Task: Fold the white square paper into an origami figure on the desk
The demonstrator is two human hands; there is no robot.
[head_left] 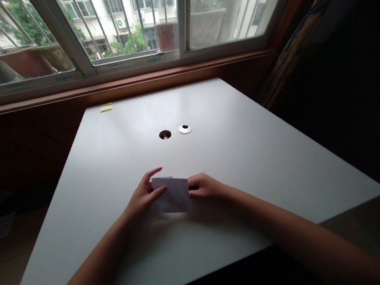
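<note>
Over the desk (246,154), the left hand (146,194) pinches the left side of the paper (174,200); the right hand (206,186) curls at its right edge, grip unclear. Positioning it seems the step, calling for a steady left pinch.

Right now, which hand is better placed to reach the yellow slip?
Probably the left hand: though holding the paper, it is nearer the yellow slip; the right hand is farther, at the paper's right edge.

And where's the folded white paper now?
In the head view, the folded white paper is below and slightly left of centre, between the left hand and right hand, nearer than the white tabletop's round dark hole.
</note>
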